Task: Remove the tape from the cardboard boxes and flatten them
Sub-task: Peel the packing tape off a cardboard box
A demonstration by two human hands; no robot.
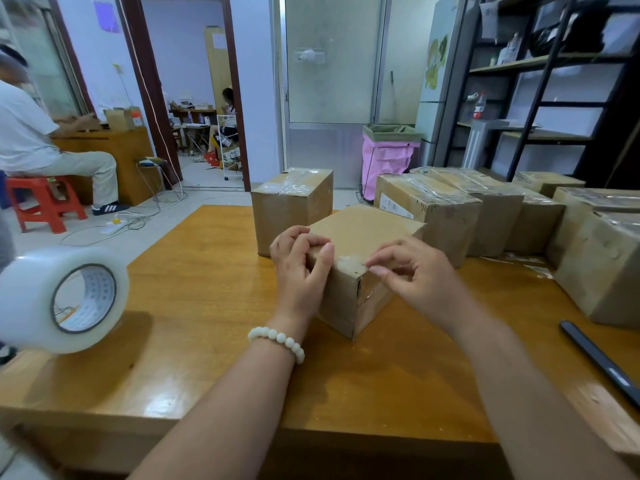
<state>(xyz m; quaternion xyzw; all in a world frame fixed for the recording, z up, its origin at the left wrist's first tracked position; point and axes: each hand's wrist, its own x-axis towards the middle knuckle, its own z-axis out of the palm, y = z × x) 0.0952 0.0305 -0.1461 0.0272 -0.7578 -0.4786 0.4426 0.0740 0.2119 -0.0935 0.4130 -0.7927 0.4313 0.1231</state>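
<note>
Left hand (300, 268) grips the brown cardboard box (360, 258) at its near top corner; right hand (415, 275) pinches clear tape (348, 262) there, box resting on bench (207, 306).

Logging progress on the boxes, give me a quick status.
Left hand braces the near box. Right hand picks at tape on its top corner. Box not yet flattened. More taped boxes wait behind; nothing in the way.

bare forearms, one beaded bracelet

both arms show no sleeves in view; the left hand (300, 271) has a bracelet (277, 342) of round, glossy white beads at its wrist, while the right hand (415, 277) wears nothing at all.
</note>
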